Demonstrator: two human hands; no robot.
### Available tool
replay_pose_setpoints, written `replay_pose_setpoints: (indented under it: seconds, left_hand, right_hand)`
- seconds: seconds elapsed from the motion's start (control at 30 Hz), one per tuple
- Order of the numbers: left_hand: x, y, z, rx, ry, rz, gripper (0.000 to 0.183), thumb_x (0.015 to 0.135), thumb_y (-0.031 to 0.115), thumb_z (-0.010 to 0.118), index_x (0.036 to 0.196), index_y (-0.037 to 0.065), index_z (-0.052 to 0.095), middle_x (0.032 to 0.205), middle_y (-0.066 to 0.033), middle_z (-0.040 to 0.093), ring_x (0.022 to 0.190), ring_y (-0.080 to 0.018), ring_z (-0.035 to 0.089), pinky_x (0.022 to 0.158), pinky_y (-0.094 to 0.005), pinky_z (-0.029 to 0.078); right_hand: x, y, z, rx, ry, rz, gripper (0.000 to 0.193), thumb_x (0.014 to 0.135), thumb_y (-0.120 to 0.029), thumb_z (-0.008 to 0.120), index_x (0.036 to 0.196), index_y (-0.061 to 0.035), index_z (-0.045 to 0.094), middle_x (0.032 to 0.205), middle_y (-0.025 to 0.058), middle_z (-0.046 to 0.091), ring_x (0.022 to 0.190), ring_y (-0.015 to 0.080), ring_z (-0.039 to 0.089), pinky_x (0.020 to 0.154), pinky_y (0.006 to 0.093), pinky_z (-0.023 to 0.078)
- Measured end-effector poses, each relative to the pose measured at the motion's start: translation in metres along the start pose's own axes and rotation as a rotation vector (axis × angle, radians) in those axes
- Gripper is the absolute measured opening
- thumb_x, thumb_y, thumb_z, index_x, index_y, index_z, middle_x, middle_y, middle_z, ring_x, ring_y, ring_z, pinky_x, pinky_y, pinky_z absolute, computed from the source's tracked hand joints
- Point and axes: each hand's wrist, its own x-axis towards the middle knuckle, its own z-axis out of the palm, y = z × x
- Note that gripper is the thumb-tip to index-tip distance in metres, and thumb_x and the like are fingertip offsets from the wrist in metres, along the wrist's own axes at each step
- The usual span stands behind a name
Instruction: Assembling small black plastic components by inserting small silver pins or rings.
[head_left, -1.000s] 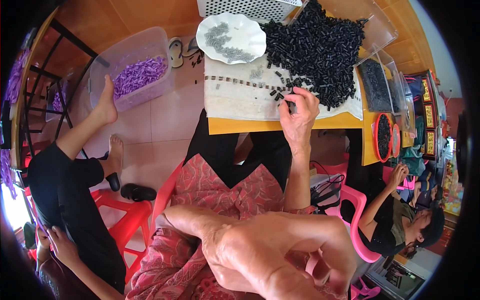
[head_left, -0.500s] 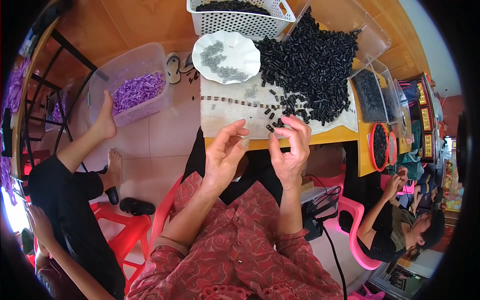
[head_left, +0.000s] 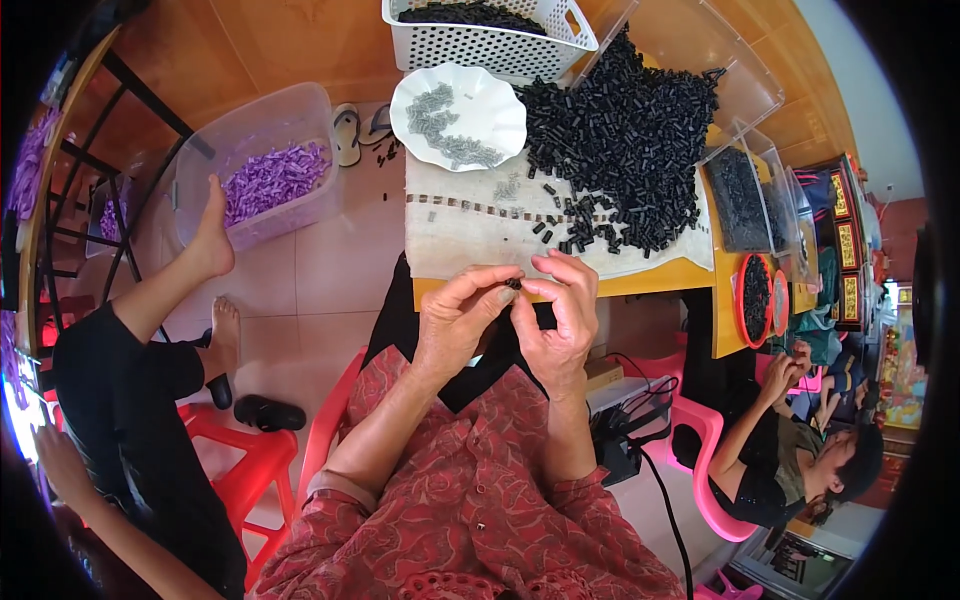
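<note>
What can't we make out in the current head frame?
Head view: black piece, full shape; fingers of the left hand cover much of it.
Head view: whether the right hand grips it too; fingertips crowd together.
Head view: white basket, top; cut off by the upper edge.
Head view: translucent pieces, count; too small and heaped.

Centre: two hands (head_left: 455, 322). Top centre: one scalloped plate (head_left: 498, 103), one white basket (head_left: 470, 52). Right: two round trays (head_left: 741, 303).
</note>
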Motion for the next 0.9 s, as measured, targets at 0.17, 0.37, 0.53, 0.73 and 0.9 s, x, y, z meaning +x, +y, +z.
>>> replay_pose_setpoints:
  seconds: [0.17,0.37,0.53,0.73,0.9]
  left_hand:
    - [-0.001,-0.004,-0.005,-0.092,0.034,-0.068,0.025,0.092,-0.003,0.059,0.116,0.001,0.066,0.108,-0.0074,0.066,0.099,-0.0118,0.061,0.088,-0.0251,0.050]
    - [0.004,-0.014,-0.013,-0.676,-0.039,-0.230,0.026,0.097,0.004,0.054,0.122,0.000,0.061,0.104,-0.0100,0.067,0.092,-0.0168,0.065,0.085,-0.0334,0.055]
    - [0.005,-0.015,-0.019,-0.861,-0.049,-0.342,0.026,0.097,0.005,0.055,0.122,-0.001,0.060,0.103,-0.0100,0.067,0.091,-0.0172,0.066,0.084,-0.0344,0.055]
    - [0.002,-0.016,-0.018,-0.673,0.002,-0.255,0.027,0.094,0.003,0.058,0.121,0.001,0.062,0.103,-0.0091,0.067,0.091,-0.0151,0.065,0.084,-0.0321,0.056]
    - [0.000,-0.018,-0.019,-0.506,0.018,-0.143,0.026,0.092,-0.002,0.060,0.117,0.001,0.063,0.101,-0.0078,0.068,0.090,-0.0132,0.066,0.081,-0.0263,0.055]
  right_hand:
    - [0.000,-0.004,-0.003,0.097,-0.051,0.050,0.021,0.072,0.004,0.072,0.089,-0.0036,0.064,0.105,0.0104,0.063,0.103,0.0330,0.059,0.087,0.0396,0.049]
    - [-0.001,-0.006,-0.001,0.216,-0.072,0.138,0.014,0.079,-0.001,0.073,0.092,-0.0030,0.067,0.102,0.0114,0.066,0.102,0.0317,0.060,0.087,0.0387,0.049]
    - [0.002,-0.011,0.004,0.202,-0.072,0.154,0.015,0.078,-0.002,0.073,0.093,-0.0027,0.068,0.101,0.0112,0.066,0.102,0.0312,0.061,0.088,0.0379,0.049]
    - [0.006,-0.015,0.009,0.175,-0.097,0.172,0.016,0.079,-0.001,0.073,0.094,-0.0023,0.069,0.100,0.0113,0.066,0.102,0.0308,0.061,0.086,0.0376,0.049]
    - [0.005,-0.015,0.010,0.167,-0.095,0.191,0.015,0.079,0.000,0.072,0.094,-0.0022,0.069,0.100,0.0115,0.066,0.102,0.0307,0.061,0.086,0.0376,0.049]
